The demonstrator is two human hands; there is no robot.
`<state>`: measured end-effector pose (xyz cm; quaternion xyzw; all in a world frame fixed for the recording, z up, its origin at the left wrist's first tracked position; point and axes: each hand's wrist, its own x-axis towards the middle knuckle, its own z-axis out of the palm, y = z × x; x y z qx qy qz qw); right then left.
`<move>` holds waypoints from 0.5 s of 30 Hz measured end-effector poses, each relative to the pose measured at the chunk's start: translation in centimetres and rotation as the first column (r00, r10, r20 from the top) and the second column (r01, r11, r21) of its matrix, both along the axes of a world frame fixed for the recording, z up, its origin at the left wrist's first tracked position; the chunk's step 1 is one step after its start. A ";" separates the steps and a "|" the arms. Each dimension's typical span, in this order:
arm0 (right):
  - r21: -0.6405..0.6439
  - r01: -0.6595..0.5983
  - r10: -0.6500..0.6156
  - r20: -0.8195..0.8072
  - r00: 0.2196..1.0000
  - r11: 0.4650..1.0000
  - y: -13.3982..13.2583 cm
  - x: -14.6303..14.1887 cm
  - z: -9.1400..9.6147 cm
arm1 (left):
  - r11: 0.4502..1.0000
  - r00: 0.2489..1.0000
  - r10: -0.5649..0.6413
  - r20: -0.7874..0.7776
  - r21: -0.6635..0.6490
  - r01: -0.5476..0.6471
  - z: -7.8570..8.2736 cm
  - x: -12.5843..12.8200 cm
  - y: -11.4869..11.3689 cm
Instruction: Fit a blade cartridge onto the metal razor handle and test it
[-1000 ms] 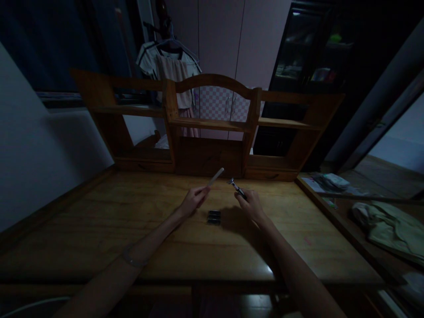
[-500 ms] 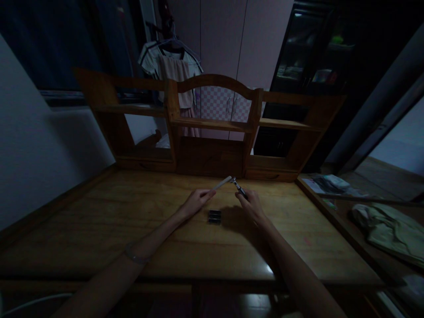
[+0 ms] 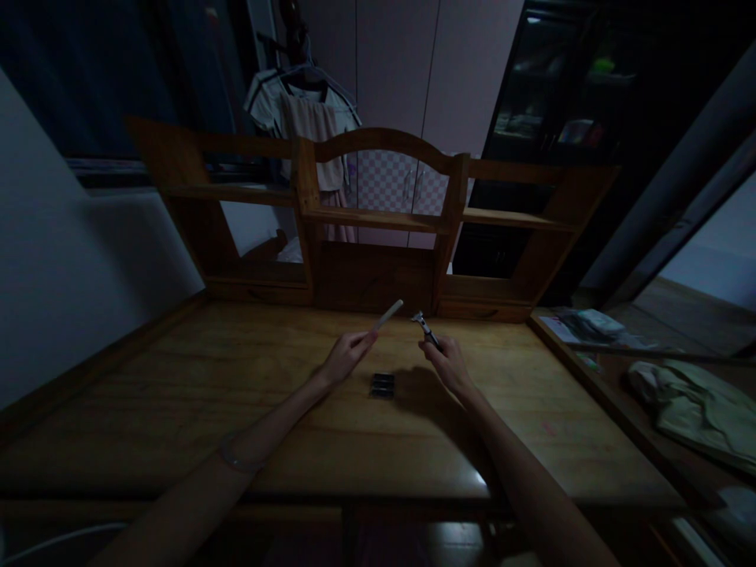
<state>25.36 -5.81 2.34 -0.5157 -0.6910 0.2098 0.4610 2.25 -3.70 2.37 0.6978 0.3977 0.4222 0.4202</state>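
Observation:
My left hand (image 3: 348, 358) is closed round one end of a slim white stick (image 3: 390, 313), which points up and to the right. Its exact kind is too dim to tell. In my right hand (image 3: 447, 362) is a razor (image 3: 430, 334) with a dark grip and a silvery neck, its head tilted up toward the stick. A small gap separates stick and razor head. Below and between both hands, a small pack of dark razor cartridges (image 3: 383, 385) lies flat on the wooden desk (image 3: 248, 394).
A wooden shelf unit (image 3: 378, 223) with small drawers stands along the desk's back edge. Clothes (image 3: 310, 118) hang behind it, before a pale wardrobe (image 3: 393, 71). To the right, a lower surface holds a greenish cloth (image 3: 702, 405) and papers (image 3: 591, 324).
The white stick has moved left and tilted more upright, so its tip is now away from the razor head. The razor has shifted only slightly. The cartridge pack stays in place.

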 end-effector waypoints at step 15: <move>0.030 -0.022 0.020 0.043 0.999 0.999 0.1 -0.1 -0.1 | 0.997 0.998 -0.036 -0.059 0.059 0.039 -0.2 0.3 0.0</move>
